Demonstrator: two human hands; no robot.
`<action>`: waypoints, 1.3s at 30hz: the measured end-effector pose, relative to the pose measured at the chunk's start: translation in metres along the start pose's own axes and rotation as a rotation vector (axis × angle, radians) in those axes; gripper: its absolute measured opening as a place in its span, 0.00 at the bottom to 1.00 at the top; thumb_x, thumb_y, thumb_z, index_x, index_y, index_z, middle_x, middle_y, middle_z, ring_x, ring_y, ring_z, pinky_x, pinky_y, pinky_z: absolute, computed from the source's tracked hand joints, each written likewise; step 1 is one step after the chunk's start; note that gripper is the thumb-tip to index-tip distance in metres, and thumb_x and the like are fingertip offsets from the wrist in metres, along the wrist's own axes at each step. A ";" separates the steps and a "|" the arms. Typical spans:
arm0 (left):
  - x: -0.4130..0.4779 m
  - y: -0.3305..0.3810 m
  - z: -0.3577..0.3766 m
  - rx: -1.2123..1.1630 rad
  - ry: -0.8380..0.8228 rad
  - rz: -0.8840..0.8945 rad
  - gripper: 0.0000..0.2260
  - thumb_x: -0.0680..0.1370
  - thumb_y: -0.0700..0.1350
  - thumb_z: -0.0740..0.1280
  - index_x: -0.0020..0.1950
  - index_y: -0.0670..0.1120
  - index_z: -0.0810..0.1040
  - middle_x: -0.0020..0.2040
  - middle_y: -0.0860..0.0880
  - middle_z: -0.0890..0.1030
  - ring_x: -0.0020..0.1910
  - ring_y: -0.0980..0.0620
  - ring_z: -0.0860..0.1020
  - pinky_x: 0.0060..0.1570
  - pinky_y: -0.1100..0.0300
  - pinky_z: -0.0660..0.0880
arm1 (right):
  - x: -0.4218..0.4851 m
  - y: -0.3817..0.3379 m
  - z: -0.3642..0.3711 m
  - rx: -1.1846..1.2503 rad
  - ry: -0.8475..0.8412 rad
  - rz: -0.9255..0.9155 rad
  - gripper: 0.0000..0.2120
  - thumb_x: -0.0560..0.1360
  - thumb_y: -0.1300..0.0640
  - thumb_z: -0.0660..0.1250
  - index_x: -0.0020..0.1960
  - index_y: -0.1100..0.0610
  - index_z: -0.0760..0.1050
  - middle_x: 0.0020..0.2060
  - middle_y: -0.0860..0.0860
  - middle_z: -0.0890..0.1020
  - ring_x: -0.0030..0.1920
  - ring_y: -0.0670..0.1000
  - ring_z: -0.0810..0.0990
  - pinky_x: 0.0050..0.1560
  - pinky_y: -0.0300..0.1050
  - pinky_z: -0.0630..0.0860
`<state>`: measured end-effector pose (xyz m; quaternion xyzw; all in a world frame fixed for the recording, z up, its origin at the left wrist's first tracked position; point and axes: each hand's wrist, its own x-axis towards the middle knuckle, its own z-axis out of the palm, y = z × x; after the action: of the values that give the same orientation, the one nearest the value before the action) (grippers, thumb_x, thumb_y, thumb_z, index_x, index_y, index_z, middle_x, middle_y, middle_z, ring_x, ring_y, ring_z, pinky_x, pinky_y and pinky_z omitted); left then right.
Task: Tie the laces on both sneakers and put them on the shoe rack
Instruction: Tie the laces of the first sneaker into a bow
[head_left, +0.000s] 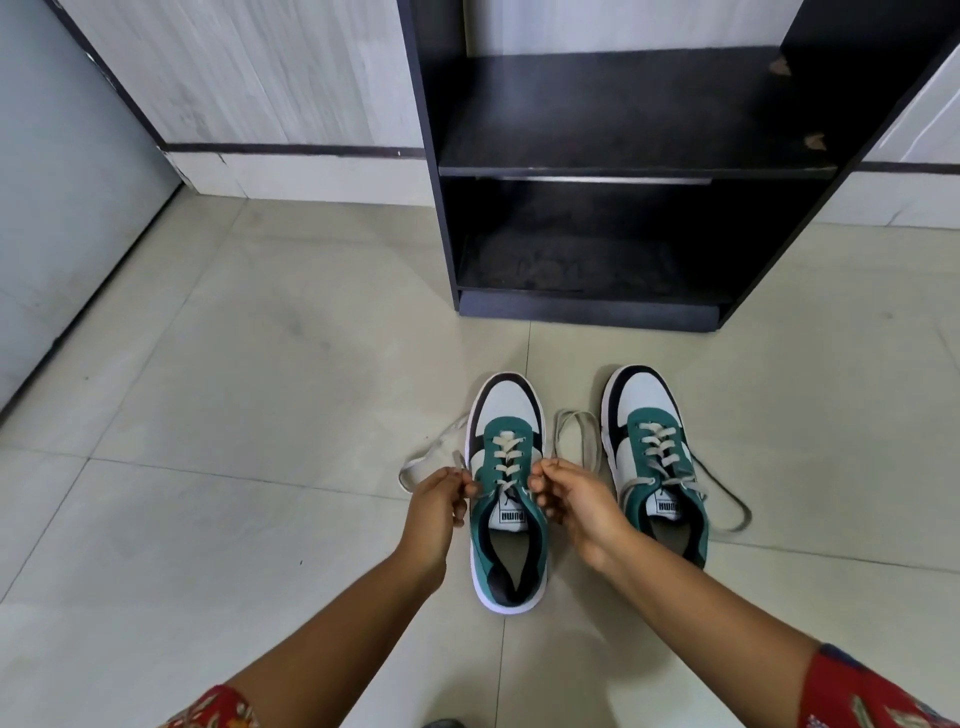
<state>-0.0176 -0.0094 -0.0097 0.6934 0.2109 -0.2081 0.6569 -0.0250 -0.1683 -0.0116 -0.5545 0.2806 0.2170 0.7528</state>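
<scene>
Laces first: both hands are working the left-side sneaker (506, 493), which sits on the floor (234, 415) at about 6 o'clock from the shoe rack (613, 171). Left hand (436, 506) is pinched shut on the lace end (447, 457) trailing out toward 9 o'clock; right hand (576, 501) is pinched on the other end (574, 436), which loops out toward 1 o'clock between the two shoes. No knot formed yet, by the look of it.

How I'd run this step:
- Pull both ends up and outward evenly so the top crossings snug down before crossing over.
- Keep the tongue flat and centred; it looks straight now.
- Cross the ends close to the top eyelets, not out along the slack, or the knot will sit loose.
- Right-hand loop is long and lies just beside the other shoe; take up that slack so it doesn't snag.

Second sneaker (660, 467) stands at 3 o'clock of the first, toes toward the rack, laces loose and spilling to its 4 o'clock side. Untied, untouched.

Count: two sneakers, two hands, one rack with two visible shelves, both bare. Rack stands near, straight ahead at 12 o'clock, so placement should be a short reach once both are tied.
</scene>
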 end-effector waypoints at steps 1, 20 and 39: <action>0.000 0.002 -0.002 0.019 -0.023 0.052 0.14 0.78 0.36 0.54 0.35 0.44 0.72 0.32 0.50 0.76 0.31 0.53 0.69 0.34 0.61 0.65 | -0.001 -0.004 0.001 -0.050 -0.019 0.007 0.13 0.80 0.60 0.53 0.43 0.56 0.75 0.31 0.50 0.74 0.29 0.46 0.70 0.32 0.39 0.64; -0.013 0.062 -0.005 0.504 0.042 0.939 0.12 0.79 0.50 0.56 0.46 0.45 0.74 0.33 0.56 0.73 0.32 0.59 0.72 0.32 0.71 0.66 | -0.058 -0.061 0.011 -0.857 -0.005 -0.789 0.07 0.75 0.48 0.64 0.42 0.52 0.73 0.35 0.48 0.77 0.37 0.47 0.72 0.39 0.44 0.69; -0.012 0.082 -0.017 0.400 -0.003 0.533 0.20 0.78 0.48 0.63 0.28 0.39 0.68 0.24 0.52 0.62 0.26 0.53 0.59 0.28 0.62 0.57 | -0.052 -0.074 0.012 -0.149 0.034 -0.488 0.10 0.78 0.61 0.56 0.48 0.57 0.77 0.47 0.46 0.76 0.40 0.38 0.73 0.46 0.30 0.70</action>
<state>0.0187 0.0036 0.0654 0.8391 -0.0241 -0.0671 0.5393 -0.0141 -0.1795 0.0781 -0.6634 0.1344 0.0394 0.7350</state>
